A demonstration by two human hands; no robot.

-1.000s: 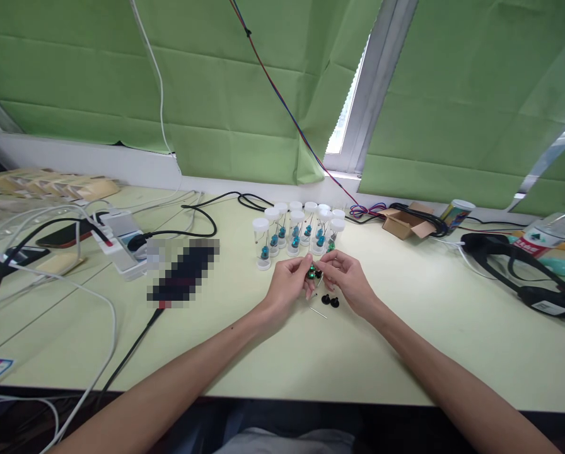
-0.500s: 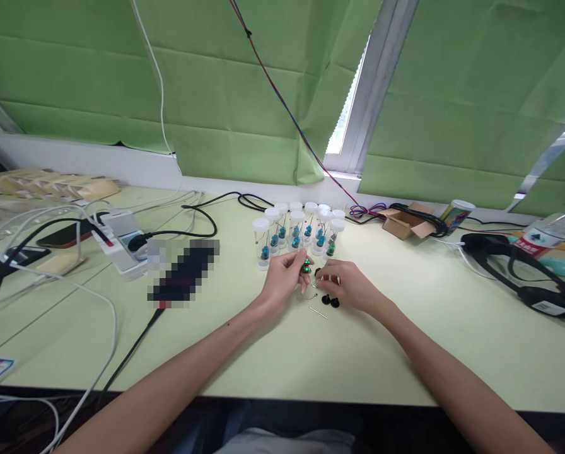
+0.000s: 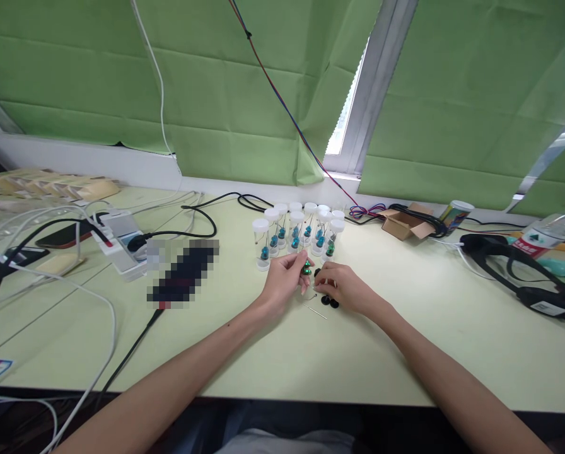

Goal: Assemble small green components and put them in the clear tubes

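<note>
Between the thumb and fingers of my left hand (image 3: pixel 283 279) is a small shiny green metallic part (image 3: pixel 306 268). Just to its right, my right hand (image 3: pixel 343 285) has its fingers pinched low over the table; whatever is in the fingertips is too small to make out. Black round pieces (image 3: pixel 330 301) lie under and beside the right hand, partly covered by it. A thin silver rod (image 3: pixel 317 313) rests on the table nearer to me. Behind both hands stand several clear tubes with white caps (image 3: pixel 260 234), holding blue or green parts and thin rods.
Left on the table (image 3: pixel 263 359) are a power strip (image 3: pixel 122 243), a blurred-out dark device (image 3: pixel 184 275) and tangled cables. To the right sit an open cardboard box (image 3: pixel 405 224), a canister (image 3: pixel 456 216), a black headset (image 3: pixel 523 277) and a plastic bottle (image 3: pixel 542 234).
My right hand has shifted slightly, its fingertips closing in lower near the small pieces. The left hand keeps the green part in nearly the same place.
</note>
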